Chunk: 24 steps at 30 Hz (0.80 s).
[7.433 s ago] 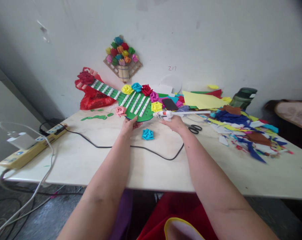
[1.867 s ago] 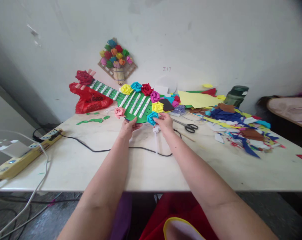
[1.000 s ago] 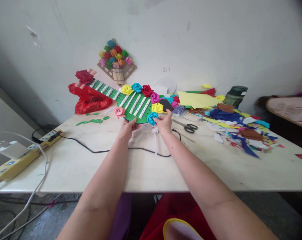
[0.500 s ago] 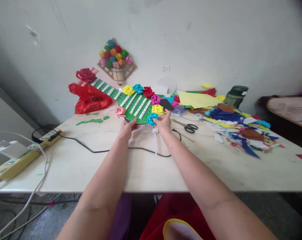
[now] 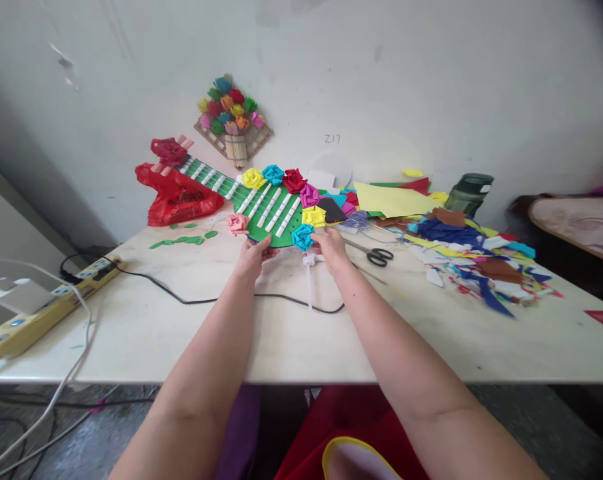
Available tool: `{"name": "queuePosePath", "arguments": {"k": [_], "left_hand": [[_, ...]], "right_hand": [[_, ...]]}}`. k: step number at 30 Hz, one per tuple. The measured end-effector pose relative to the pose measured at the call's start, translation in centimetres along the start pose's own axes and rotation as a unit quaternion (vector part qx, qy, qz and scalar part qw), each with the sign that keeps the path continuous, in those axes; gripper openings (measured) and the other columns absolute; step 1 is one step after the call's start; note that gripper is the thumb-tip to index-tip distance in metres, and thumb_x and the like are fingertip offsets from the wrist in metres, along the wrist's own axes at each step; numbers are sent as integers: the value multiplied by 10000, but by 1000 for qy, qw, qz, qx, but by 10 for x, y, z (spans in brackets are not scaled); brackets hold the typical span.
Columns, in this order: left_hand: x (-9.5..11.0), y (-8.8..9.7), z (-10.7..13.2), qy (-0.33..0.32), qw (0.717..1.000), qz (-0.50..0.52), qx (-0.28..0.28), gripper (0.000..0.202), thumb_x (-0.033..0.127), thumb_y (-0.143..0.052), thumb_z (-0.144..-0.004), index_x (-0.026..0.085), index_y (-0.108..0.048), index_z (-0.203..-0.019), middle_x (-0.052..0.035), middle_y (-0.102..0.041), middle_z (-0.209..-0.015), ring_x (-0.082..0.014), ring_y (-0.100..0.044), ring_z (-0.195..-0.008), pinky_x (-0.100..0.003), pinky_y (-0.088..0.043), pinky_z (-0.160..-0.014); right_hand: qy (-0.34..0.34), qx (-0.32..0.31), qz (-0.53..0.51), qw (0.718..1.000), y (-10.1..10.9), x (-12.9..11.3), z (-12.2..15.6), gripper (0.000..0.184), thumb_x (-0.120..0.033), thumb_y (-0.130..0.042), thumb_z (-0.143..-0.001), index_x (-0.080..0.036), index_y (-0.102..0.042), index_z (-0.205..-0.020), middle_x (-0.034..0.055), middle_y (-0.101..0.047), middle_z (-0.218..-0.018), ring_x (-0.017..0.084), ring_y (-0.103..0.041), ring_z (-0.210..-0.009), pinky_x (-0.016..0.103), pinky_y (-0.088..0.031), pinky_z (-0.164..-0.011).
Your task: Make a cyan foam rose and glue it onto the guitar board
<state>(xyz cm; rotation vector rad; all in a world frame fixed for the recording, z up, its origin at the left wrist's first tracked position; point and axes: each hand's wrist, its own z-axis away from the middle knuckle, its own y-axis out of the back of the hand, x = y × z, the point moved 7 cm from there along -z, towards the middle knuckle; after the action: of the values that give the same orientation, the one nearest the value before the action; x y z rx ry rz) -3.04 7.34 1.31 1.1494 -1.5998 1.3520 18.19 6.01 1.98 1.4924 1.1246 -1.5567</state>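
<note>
A green guitar-shaped paper craft (image 5: 268, 217) with white rolled strips and a rim of paper flowers lies tilted on the table, its neck pointing to the far left. My left hand (image 5: 255, 257) is closed on its near edge, thumb on top. Beside the blue paper flower (image 5: 303, 237) at the near right edge is my right hand (image 5: 331, 248), its fingers apart and holding nothing I can see; whether a fingertip touches the flower is unclear. Just below the flower sits a white glue gun (image 5: 309, 260) with a clear glue stick (image 5: 310, 290), partly hidden by the right hand.
Black-handled scissors (image 5: 378, 256) lie right of my hand, before a heap of paper scraps (image 5: 481, 260) and a green bottle (image 5: 470, 193). A red plastic bag (image 5: 184, 200), green paper leaves (image 5: 186, 240), a black cord (image 5: 181, 300) and a power strip (image 5: 51, 310) are left.
My right hand has loosened its pinch on the blue flower and shifted slightly away and down, toward the glue gun. The left hand keeps its hold on the paper guitar.
</note>
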Motion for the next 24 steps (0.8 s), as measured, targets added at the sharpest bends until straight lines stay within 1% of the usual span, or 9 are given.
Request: {"name": "queuePosePath", "arguments": {"k": [2,5,7,9,14,18,24], "left_hand": [[0,0,0,0,1000,1,-5,391,331,-756,-581,150,-526,-841,-4,-628,-634,-125,-601,-493,-231,-485,-493],[-1,-1,1,2,1000,-1,-12,370,333,-749,-592,150,-533,-831,-9,-629,-632,-125,-602,-498,-231,-484,-498],[-2,-2,2,6,1000,-1,-15,356,331,-749,-594,148,-539,-816,-12,-629,-629,-128,-604,-500,-233,-487,-500],[-2,-3,2,8,1000,0,-18,348,329,-748,-595,143,-546,-809,-17,-630,-626,-131,-606,-503,-232,-487,-499],[-3,-6,2,13,1000,6,-26,366,333,-758,-584,131,-549,-807,-19,-631,-619,-128,-609,-504,-225,-493,-501],[-6,-5,0,11,999,10,-30,394,342,-767,-572,128,-545,-818,-13,-633,-631,-125,-611,-503,-220,-492,-493],[-7,-5,0,10,999,10,-37,421,349,-769,-580,133,-530,-852,-12,-631,-636,-131,-616,-508,-222,-489,-488]], "right_hand": [[-5,-13,-1,1000,-2,-1,3,469,-246,-660,-505,-148,-585,-957,-10,-603,-661,150,-577,-584,224,-406,-418],[-2,-62,0,998,-9,-4,8,260,-271,-642,-513,-156,-607,-744,-20,-583,-570,133,-557,-540,204,-362,-394],[2,-86,-1,996,-12,-5,11,171,-268,-627,-516,-161,-599,-646,-26,-564,-518,119,-532,-496,198,-339,-381],[2,-94,-5,996,-13,-6,13,111,-246,-614,-513,-167,-585,-586,-31,-545,-476,108,-505,-454,198,-322,-370],[-14,-97,-28,995,-14,-5,15,44,-200,-580,-508,-169,-569,-537,-43,-515,-426,103,-481,-422,209,-342,-385],[-15,-95,-38,995,-14,-6,16,54,-186,-582,-503,-161,-579,-552,-50,-521,-437,98,-489,-439,209,-364,-419],[-25,-90,-33,995,-13,-6,17,46,-178,-579,-513,-165,-571,-557,-57,-513,-430,97,-490,-437,209,-345,-421]]}}
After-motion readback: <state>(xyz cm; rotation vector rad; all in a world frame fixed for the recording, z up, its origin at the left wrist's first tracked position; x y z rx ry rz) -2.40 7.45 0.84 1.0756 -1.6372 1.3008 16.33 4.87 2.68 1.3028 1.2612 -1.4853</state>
